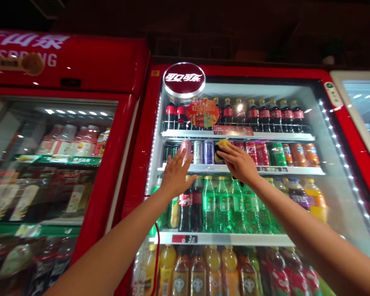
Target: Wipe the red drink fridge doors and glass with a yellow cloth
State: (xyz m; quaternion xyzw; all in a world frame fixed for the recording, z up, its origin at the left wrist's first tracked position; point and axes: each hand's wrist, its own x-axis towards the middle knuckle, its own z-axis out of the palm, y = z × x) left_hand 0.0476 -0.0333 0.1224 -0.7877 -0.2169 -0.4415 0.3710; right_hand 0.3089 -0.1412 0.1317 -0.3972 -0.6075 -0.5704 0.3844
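Note:
My left hand (176, 172) is raised with its fingers spread, palm toward the glass door (342, 193) of a red drinks fridge; it holds nothing. Whether its palm touches the glass I cannot tell. To the right, my right hand (242, 164) presses a yellow and black cloth (223, 144) toward the glass, at the height of the can shelf. Part of the cloth is hidden beneath the fingers. A round orange-red sticker (203, 113) sits above it, in front of the top-shelf bottles.
Behind the hands are shelves of cola bottles (274, 113), cans (297, 154) and green bottles (222, 201). A thin red cord (157, 250) hangs at the lower left. Another red fridge (111, 61) stands left; a white-framed one (354, 82) stands right.

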